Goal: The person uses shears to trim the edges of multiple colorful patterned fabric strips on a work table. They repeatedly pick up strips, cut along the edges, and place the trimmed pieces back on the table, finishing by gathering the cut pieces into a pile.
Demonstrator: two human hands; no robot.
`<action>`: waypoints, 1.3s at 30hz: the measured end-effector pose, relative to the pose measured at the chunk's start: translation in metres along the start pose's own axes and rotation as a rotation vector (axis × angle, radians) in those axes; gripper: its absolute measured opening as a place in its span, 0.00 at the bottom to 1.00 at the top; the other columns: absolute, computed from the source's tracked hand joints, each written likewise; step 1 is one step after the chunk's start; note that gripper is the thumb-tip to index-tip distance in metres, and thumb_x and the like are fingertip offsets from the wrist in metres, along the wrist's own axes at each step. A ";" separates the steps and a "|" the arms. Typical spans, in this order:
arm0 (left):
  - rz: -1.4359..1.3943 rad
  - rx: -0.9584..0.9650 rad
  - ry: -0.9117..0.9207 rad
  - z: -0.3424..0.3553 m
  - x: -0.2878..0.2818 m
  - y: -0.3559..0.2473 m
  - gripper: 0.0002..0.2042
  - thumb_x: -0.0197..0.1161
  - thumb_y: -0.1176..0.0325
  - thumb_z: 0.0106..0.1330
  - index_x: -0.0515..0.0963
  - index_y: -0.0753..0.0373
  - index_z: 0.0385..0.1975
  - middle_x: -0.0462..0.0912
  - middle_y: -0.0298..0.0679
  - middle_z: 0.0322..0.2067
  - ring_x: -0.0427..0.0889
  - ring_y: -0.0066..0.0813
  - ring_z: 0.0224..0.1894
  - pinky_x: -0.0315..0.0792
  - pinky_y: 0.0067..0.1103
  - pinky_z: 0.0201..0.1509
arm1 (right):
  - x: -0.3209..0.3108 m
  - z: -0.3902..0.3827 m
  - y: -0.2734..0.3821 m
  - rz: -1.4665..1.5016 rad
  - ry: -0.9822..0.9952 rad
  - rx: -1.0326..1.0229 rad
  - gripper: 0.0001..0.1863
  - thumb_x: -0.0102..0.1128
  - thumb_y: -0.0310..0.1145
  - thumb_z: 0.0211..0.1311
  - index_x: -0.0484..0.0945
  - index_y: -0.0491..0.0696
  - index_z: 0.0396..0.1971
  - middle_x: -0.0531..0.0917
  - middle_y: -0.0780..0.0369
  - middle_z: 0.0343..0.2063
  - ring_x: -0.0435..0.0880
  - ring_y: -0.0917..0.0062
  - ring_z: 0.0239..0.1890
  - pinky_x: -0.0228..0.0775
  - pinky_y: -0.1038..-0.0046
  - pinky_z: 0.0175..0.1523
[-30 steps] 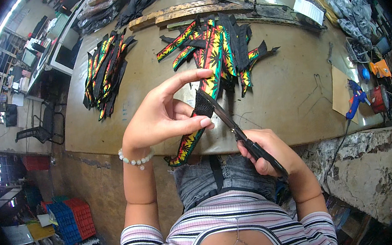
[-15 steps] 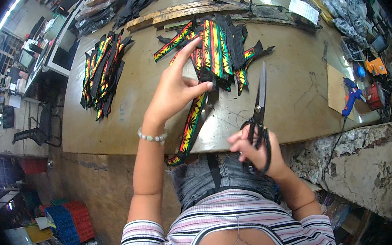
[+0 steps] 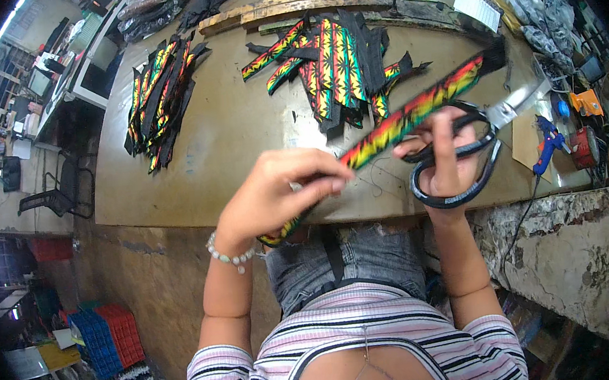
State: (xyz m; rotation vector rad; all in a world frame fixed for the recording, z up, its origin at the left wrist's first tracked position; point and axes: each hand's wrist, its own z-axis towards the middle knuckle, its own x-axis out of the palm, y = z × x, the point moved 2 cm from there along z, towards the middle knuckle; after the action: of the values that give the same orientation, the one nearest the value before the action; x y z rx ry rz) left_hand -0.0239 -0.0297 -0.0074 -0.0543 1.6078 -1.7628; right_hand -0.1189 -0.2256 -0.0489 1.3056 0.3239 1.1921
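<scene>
A strip (image 3: 414, 119) with a red, yellow and green pattern stretches slantwise over the table's front part, its black end up at the far right and blurred. My left hand (image 3: 283, 188) is closed in a pinch on it, and a short tail hangs below at the table edge. Black-handled scissors (image 3: 506, 111) are in my right hand (image 3: 450, 152), fingers through the loops, blades pointing far right. The strip runs close by my right fingertips; whether they touch it I cannot tell. Beyond lies a pile of similar strips (image 3: 337, 64).
Another pile of strips (image 3: 163, 101) rests at the table's left. Wooden bars (image 3: 267, 12) lie along the back. On the right are a blue glue gun (image 3: 548, 145) with a cable, a paper sheet (image 3: 477, 10) and plastic bags (image 3: 535, 14).
My left hand has come nearer and closed on the strip, which has swung from hanging by the pile to slanting rightward. My right hand has moved forward and right, the scissors turning rightward.
</scene>
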 end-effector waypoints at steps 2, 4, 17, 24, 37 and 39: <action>-0.035 -0.058 -0.063 0.005 -0.009 -0.001 0.12 0.66 0.78 0.61 0.81 0.68 0.45 0.82 0.41 0.40 0.85 0.27 0.40 0.78 0.19 0.44 | 0.001 -0.006 -0.004 0.157 0.213 0.143 0.33 0.52 0.58 0.66 0.64 0.41 0.52 0.74 0.58 0.41 0.79 0.74 0.40 0.75 0.73 0.42; -0.059 -0.066 -0.051 0.009 -0.019 -0.006 0.18 0.67 0.79 0.59 0.78 0.70 0.51 0.78 0.42 0.50 0.84 0.29 0.45 0.79 0.19 0.45 | 0.003 -0.016 -0.009 -0.097 0.363 0.255 0.47 0.58 0.69 0.54 0.63 0.42 0.58 0.71 0.62 0.45 0.70 0.78 0.47 0.64 0.75 0.52; -0.387 -0.208 -0.047 0.011 -0.029 -0.007 0.33 0.72 0.82 0.49 0.68 0.75 0.59 0.73 0.45 0.57 0.82 0.15 0.32 0.75 0.10 0.31 | -0.004 -0.034 0.010 -0.353 0.915 0.654 0.20 0.58 0.42 0.50 0.72 0.44 0.39 0.72 0.60 0.27 0.74 0.69 0.32 0.69 0.71 0.39; -0.451 -0.291 -0.094 0.010 -0.018 0.000 0.31 0.69 0.82 0.53 0.67 0.75 0.58 0.72 0.47 0.59 0.85 0.22 0.29 0.78 0.12 0.29 | 0.005 -0.041 0.014 -0.370 0.816 0.609 0.24 0.54 0.53 0.63 0.72 0.43 0.39 0.73 0.59 0.25 0.76 0.69 0.30 0.70 0.69 0.39; -0.432 -0.269 -0.076 0.005 -0.019 0.004 0.32 0.68 0.83 0.54 0.64 0.75 0.61 0.68 0.49 0.62 0.86 0.23 0.29 0.78 0.13 0.28 | 0.006 -0.041 0.017 -0.360 0.869 0.578 0.26 0.52 0.56 0.66 0.71 0.43 0.39 0.73 0.58 0.27 0.75 0.68 0.31 0.69 0.70 0.40; -0.439 -0.276 -0.059 0.005 -0.018 0.007 0.32 0.68 0.83 0.54 0.64 0.75 0.61 0.68 0.49 0.62 0.86 0.23 0.29 0.78 0.13 0.28 | 0.005 -0.040 0.018 -0.359 0.876 0.592 0.26 0.53 0.56 0.65 0.71 0.44 0.38 0.73 0.58 0.27 0.74 0.68 0.30 0.69 0.70 0.39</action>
State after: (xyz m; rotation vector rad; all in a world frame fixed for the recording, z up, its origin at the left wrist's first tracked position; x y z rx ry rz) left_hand -0.0053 -0.0237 -0.0046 -0.6262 1.8874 -1.8156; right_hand -0.1563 -0.2020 -0.0438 1.0568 1.5718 1.3436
